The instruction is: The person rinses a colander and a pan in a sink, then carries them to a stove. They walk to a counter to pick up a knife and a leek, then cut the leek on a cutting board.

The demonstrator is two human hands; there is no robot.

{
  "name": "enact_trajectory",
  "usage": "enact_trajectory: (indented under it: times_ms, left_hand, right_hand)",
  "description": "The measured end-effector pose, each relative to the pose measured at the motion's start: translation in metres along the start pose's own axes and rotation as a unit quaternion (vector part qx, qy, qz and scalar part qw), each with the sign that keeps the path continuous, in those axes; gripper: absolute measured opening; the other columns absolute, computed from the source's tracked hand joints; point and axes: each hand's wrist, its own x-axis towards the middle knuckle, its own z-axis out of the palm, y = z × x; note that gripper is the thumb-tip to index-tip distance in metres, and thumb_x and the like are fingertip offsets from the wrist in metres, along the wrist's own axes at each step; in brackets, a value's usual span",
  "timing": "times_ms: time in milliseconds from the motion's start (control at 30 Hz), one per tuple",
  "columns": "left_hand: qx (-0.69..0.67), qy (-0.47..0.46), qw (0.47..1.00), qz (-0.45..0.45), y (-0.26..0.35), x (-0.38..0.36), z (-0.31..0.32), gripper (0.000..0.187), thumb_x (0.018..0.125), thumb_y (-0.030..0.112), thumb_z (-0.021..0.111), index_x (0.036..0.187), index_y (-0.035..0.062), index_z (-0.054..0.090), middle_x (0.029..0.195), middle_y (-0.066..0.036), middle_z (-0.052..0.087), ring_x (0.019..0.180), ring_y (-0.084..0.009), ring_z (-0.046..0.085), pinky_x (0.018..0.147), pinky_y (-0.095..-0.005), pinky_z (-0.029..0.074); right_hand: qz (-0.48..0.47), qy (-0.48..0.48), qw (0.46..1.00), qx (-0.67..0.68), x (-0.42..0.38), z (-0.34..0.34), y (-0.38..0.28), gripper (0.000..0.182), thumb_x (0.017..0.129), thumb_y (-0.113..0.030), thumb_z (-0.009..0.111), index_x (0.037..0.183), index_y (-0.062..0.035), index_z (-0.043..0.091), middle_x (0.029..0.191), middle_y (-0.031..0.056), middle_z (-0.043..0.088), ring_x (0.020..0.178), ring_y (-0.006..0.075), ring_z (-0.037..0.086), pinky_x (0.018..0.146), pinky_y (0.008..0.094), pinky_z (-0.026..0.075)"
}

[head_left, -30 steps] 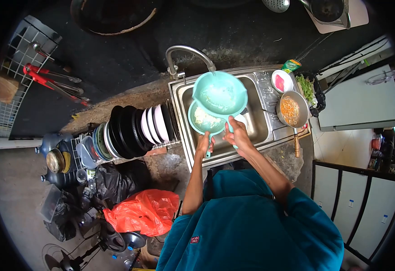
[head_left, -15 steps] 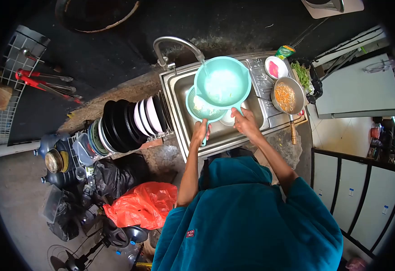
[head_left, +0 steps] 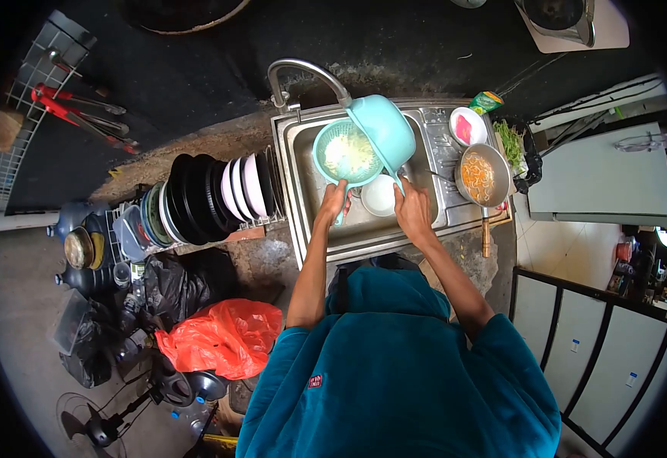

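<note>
My left hand (head_left: 335,203) grips the handle of a turquoise colander (head_left: 321,169) over the sink. Pale yellowish-white shreds (head_left: 349,154) lie in the colander. With my right hand (head_left: 414,208) I hold a turquoise bowl (head_left: 394,131) by its handle. The bowl is tipped steeply to the left, its rim overlapping the colander's right side, and its inside is mostly hidden. A white bowl (head_left: 379,196) sits lower in the sink, between my hands.
The faucet (head_left: 310,67) arches over the steel sink (head_left: 326,243). On the right drainboard are a pan of orange-coated food (head_left: 480,174) and a white bowl with something pink (head_left: 467,126). A rack of plates (head_left: 196,195) stands left. A red plastic bag (head_left: 227,336) lies below it.
The turquoise bowl has gone from nearly level to steeply tipped leftward over the colander. More pale shreds now show in the colander, and the white bowl beneath is more exposed.
</note>
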Motion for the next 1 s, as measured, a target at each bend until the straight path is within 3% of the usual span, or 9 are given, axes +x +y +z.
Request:
enact_trajectory:
  times_ms: [67, 200, 267, 433, 500, 600, 633, 933, 1000]
  left_hand:
    - [-0.011, 0.005, 1.000, -0.002, 0.001, 0.003, -0.001, 0.039, 0.087, 0.036, 0.040, 0.069, 0.0016, 0.046, 0.050, -0.007, 0.044, 0.037, -0.0171, 0.039, 0.039, -0.0333, 0.034]
    - [-0.039, 0.004, 0.999, 0.001, 0.006, 0.002, -0.003, 0.038, 0.088, 0.036, 0.040, 0.069, 0.0029, 0.043, 0.048, -0.005, 0.039, 0.035, -0.0152, 0.037, 0.036, -0.0313, 0.030]
    - [-0.037, 0.001, 0.999, 0.011, 0.014, 0.003, -0.003, 0.038, 0.088, 0.036, 0.040, 0.069, 0.0030, 0.043, 0.047, -0.005, 0.039, 0.035, -0.0150, 0.036, 0.036, -0.0311, 0.030]
    - [-0.026, 0.003, 0.999, 0.037, 0.042, 0.007, 0.001, 0.041, 0.088, 0.033, 0.038, 0.065, 0.0007, 0.047, 0.048, -0.007, 0.043, 0.036, -0.0167, 0.038, 0.039, -0.0322, 0.033]
    - [0.007, 0.013, 0.999, 0.047, 0.044, 0.008, 0.002, 0.041, 0.088, 0.034, 0.039, 0.066, 0.0005, 0.048, 0.049, -0.007, 0.044, 0.037, -0.0167, 0.039, 0.039, -0.0325, 0.033]
    - [0.034, 0.017, 0.998, 0.041, 0.045, 0.001, 0.006, 0.040, 0.088, 0.034, 0.040, 0.067, 0.0007, 0.047, 0.048, -0.007, 0.043, 0.036, -0.0164, 0.039, 0.038, -0.0318, 0.032]
    - [0.034, 0.012, 0.999, 0.034, 0.043, 0.000, 0.007, 0.040, 0.089, 0.034, 0.039, 0.068, 0.0010, 0.046, 0.048, -0.006, 0.042, 0.036, -0.0163, 0.039, 0.037, -0.0312, 0.032]
    - [-0.075, -0.102, 0.989, -0.076, 0.037, -0.008, 0.006, 0.040, 0.092, 0.036, 0.039, 0.071, 0.0023, 0.045, 0.049, -0.004, 0.039, 0.034, -0.0145, 0.035, 0.035, -0.0299, 0.030]
    - [0.109, -0.039, 0.993, -0.026, 0.042, -0.014, 0.006, 0.042, 0.091, 0.038, 0.042, 0.072, 0.0008, 0.047, 0.050, -0.006, 0.043, 0.035, -0.0153, 0.038, 0.036, -0.0308, 0.031]
  right_hand:
    - [-0.005, 0.007, 1.000, -0.025, 0.004, -0.003, -0.003, 0.025, 0.089, -0.012, 0.053, 0.107, 0.0045, 0.060, 0.078, 0.0238, 0.063, 0.074, 0.0367, 0.062, 0.076, 0.0439, 0.043]
    - [0.005, 0.052, 0.998, 0.036, 0.001, -0.014, 0.001, 0.025, 0.090, -0.015, 0.053, 0.103, 0.0046, 0.061, 0.081, 0.0249, 0.063, 0.076, 0.0392, 0.061, 0.076, 0.0444, 0.044]
    - [0.128, 0.038, 0.980, 0.145, -0.006, -0.026, 0.003, 0.028, 0.092, -0.019, 0.052, 0.102, 0.0046, 0.062, 0.083, 0.0261, 0.063, 0.075, 0.0394, 0.061, 0.072, 0.0418, 0.046]
    - [0.042, 0.229, 0.950, 0.207, -0.039, -0.038, 0.046, 0.033, 0.094, -0.027, 0.052, 0.096, 0.0043, 0.062, 0.063, 0.0089, 0.060, 0.055, 0.0207, 0.055, 0.055, 0.0342, 0.043]
    - [0.249, 0.125, 0.911, 0.304, -0.064, -0.046, 0.067, 0.035, 0.095, -0.030, 0.052, 0.087, 0.0018, 0.062, 0.052, 0.0004, 0.049, 0.046, 0.0084, 0.043, 0.044, 0.0263, 0.033]
    - [0.335, 0.099, 0.852, 0.391, -0.092, -0.054, 0.084, 0.036, 0.094, -0.034, 0.053, 0.080, -0.0019, 0.060, 0.046, -0.0024, 0.040, 0.039, 0.0030, 0.033, 0.038, 0.0213, 0.022]
    - [0.346, 0.080, 0.859, 0.369, -0.103, -0.051, 0.102, 0.041, 0.094, -0.042, 0.051, 0.078, -0.0047, 0.059, 0.044, -0.0035, 0.038, 0.033, 0.0054, 0.030, 0.033, 0.0232, 0.021]
    - [0.357, -0.055, 0.874, 0.326, -0.149, -0.069, 0.138, 0.044, 0.095, -0.044, 0.048, 0.074, -0.0053, 0.056, 0.040, -0.0013, 0.037, 0.029, 0.0075, 0.031, 0.032, 0.0242, 0.023]
    - [0.380, -0.085, 0.847, 0.361, -0.152, -0.069, 0.136, 0.045, 0.094, -0.042, 0.051, 0.072, -0.0033, 0.055, 0.041, -0.0026, 0.036, 0.031, 0.0066, 0.031, 0.033, 0.0244, 0.022]
